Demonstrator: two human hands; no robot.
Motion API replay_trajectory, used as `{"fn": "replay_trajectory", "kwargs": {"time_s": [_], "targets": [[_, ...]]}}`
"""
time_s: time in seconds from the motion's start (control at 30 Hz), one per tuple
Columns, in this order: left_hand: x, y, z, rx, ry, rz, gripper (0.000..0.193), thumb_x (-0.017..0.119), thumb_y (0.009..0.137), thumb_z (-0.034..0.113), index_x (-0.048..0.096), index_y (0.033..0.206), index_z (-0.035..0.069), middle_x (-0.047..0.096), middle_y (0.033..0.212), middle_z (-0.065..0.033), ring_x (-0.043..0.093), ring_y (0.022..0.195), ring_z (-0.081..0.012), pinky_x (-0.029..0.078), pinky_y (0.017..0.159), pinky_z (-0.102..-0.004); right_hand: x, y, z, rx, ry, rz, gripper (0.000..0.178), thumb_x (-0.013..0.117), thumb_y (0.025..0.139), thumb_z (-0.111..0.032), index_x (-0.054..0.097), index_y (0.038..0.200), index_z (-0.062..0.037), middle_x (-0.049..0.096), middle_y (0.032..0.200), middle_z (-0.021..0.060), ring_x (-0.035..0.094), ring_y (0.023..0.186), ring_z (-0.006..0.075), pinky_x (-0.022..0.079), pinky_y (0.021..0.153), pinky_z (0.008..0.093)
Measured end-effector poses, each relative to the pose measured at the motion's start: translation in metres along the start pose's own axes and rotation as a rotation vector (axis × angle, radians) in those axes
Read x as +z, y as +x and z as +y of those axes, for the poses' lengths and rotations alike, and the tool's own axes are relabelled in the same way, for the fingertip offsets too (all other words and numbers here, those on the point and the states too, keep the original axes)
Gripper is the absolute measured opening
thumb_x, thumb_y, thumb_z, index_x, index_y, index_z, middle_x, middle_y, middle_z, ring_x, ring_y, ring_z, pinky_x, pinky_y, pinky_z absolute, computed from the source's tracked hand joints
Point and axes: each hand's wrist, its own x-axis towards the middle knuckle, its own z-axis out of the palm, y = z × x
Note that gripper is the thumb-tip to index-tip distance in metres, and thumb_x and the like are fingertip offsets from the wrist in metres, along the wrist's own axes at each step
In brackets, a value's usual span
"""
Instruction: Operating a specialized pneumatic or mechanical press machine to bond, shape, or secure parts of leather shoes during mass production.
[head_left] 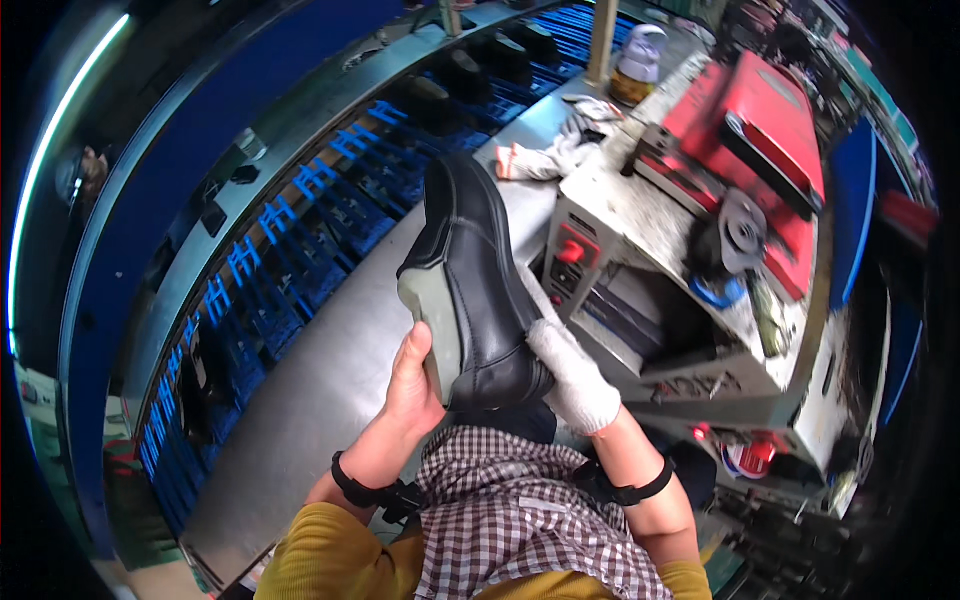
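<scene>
A black leather shoe point(485, 255) is held up in front of me, its toe pointing away and its heel near my waist. A pale grey-green shoe last point(432, 305) fills its opening, which faces left. My bare left hand point(413, 375) is closed on the last near the heel end, thumb up along it. On the other side, my right hand point(574, 378), in a white knit glove, grips the shoe near the heel. Its fingertips are partly hidden by the shoe.
A conveyor with blue slats point(270, 240) runs along the left, carrying dark shoes at its far end. A grey metal surface point(300, 400) curves before it. At right stands a worn white cabinet point(625, 225) with a red machine point(775, 125), tape roll point(742, 232), white gloves point(560, 150) and jar point(638, 65) nearby.
</scene>
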Motion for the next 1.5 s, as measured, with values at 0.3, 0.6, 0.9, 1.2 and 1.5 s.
{"fn": "replay_trajectory", "kwargs": {"time_s": [0.3, 0.6, 0.9, 1.2, 1.5], "targets": [[-0.043, 0.101, 0.062, 0.083, -0.072, 0.202, 0.054, 0.066, 0.095, 0.032, 0.053, 0.139, 0.004, 0.065, 0.132, -0.0149, 0.066, 0.118, -0.0285, 0.052, 0.107, -0.0470, -0.027, 0.031, 0.010, -0.054, -0.517, 0.237, 0.063, 0.053, 0.105, -0.024, 0.033, 0.158, 0.0043, 0.043, 0.156, 0.0193, 0.050, 0.137, 0.0280, 0.034, 0.119, 0.0375], [-0.167, 0.377, 0.155, 0.115, 0.413, 0.504, 0.062, 0.088, 0.071, 0.040, 0.070, 0.121, 0.007, 0.069, 0.117, -0.0105, 0.069, 0.103, -0.0265, 0.054, 0.088, -0.0374, -0.104, -0.054, 0.034, -0.003, -0.467, 0.691, 0.076, 0.062, 0.100, -0.053, 0.045, 0.152, -0.0003, 0.063, 0.131, 0.0113, 0.065, 0.107, 0.0182, 0.055, 0.088, 0.0321], [-0.205, 0.431, 0.185, 0.416, 0.653, 0.615, 0.082, 0.084, 0.076, 0.047, 0.057, 0.141, 0.004, 0.065, 0.132, -0.0155, 0.060, 0.122, -0.0302, 0.047, 0.103, -0.0409, -0.113, -0.053, 0.077, 0.130, -0.277, 0.697, 0.061, 0.062, 0.102, -0.041, 0.049, 0.148, -0.0024, 0.065, 0.122, 0.0093, 0.066, 0.100, 0.0180, 0.057, 0.083, 0.0329], [-0.250, 0.275, 0.238, 0.546, 0.667, 1.538, 0.128, 0.088, 0.070, 0.058, 0.014, 0.163, 0.012, 0.020, 0.165, -0.0211, 0.022, 0.151, -0.0453, 0.027, 0.116, -0.0692, -0.126, -0.062, 0.083, 0.149, -0.321, 0.709, 0.061, 0.064, 0.101, -0.040, 0.050, 0.147, -0.0018, 0.067, 0.124, 0.0113, 0.067, 0.101, 0.0196, 0.057, 0.082, 0.0346], [-0.361, 0.308, 0.290, -0.381, 0.797, 1.312, 0.145, 0.086, 0.063, 0.071, 0.004, 0.166, 0.008, 0.027, 0.164, -0.0253, 0.027, 0.151, -0.0359, 0.034, 0.111, -0.0702, -0.117, -0.065, 0.087, 0.199, -0.265, 0.634, 0.064, 0.064, 0.102, -0.041, 0.047, 0.147, 0.0003, 0.066, 0.121, 0.0125, 0.066, 0.099, 0.0206, 0.057, 0.081, 0.0354]]}}
